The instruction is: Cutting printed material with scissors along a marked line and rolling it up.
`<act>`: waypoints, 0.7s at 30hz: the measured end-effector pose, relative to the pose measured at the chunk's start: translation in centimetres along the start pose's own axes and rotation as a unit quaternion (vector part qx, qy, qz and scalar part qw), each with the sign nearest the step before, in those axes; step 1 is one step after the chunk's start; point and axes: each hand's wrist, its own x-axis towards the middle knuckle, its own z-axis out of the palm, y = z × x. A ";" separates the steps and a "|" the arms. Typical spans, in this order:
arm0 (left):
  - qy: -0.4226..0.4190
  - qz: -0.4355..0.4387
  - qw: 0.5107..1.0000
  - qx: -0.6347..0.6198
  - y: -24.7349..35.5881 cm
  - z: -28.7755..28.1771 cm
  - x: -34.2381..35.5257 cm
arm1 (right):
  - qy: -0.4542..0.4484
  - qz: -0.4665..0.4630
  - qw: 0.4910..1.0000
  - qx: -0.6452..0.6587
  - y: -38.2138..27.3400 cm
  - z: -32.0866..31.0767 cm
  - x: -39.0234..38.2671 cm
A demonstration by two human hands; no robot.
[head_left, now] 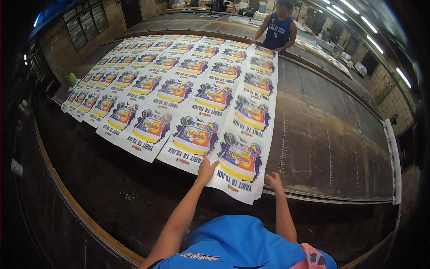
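A long white printed sheet (245,117), with repeated colourful designs in red, yellow and dark blue, lies lengthwise across the dark table (322,134). My left hand (207,171) grips its near edge, left of the near corner, thumb on top and the other fingers mostly hidden. Just right of that corner, at the table's near edge, my right hand (274,181) is closed with curled fingers; whether anything is in it I cannot make out. Similar printed sheets (152,127) overlap to the left. The near ends hang slightly past the table edge.
Across the table a person in a blue sleeveless jersey (280,31) stands with hands at the sheet's far end. A white roll (392,161) lines the table's right end. More long tables (179,24) run behind. A green container (71,79) stands at far left.
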 end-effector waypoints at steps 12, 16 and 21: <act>-0.121 0.013 0.992 0.041 -8.3 -0.1 2.9 | -0.067 0.141 0.968 0.194 -6.4 6.3 -2.9; -0.169 0.076 0.983 -0.016 -2.4 -1.3 3.4 | 0.012 -0.132 0.982 0.134 -9.3 1.5 -3.1; -0.162 0.065 0.978 -0.115 -0.1 -7.6 4.6 | -0.016 -0.176 0.952 0.250 -21.5 4.2 -8.0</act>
